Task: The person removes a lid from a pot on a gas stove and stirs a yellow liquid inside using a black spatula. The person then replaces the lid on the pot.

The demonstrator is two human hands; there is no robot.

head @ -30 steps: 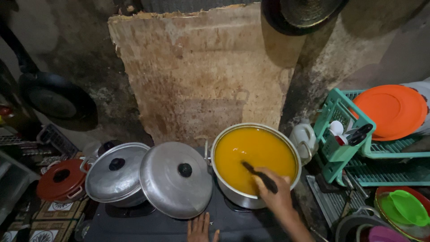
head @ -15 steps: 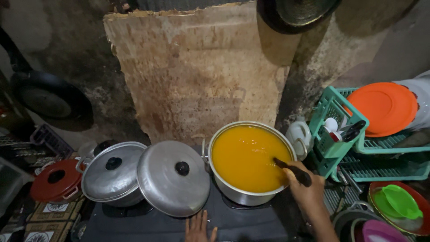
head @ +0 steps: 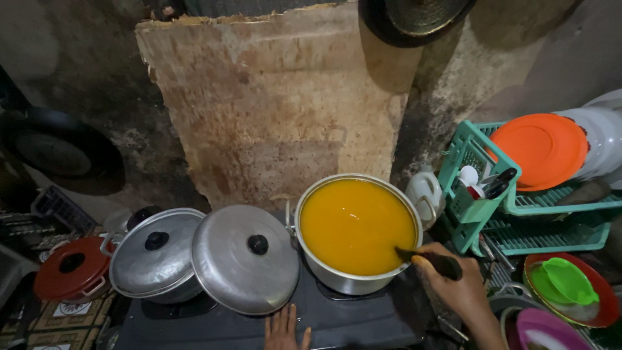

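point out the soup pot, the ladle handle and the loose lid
soup pot (head: 324, 275): head view, on its steel side wall.
ladle handle (head: 444, 264): head view, dark grip in right hand (head: 457, 291).
loose lid (head: 245, 267): head view, near its black knob.

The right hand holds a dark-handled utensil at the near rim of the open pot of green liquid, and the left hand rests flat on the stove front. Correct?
Not quite: the liquid in the open pot is orange-yellow, not green, as the head view shows. The rest stands: the right hand holds the dark-handled utensil at the pot's near rim, and the left hand rests flat on the stove front.
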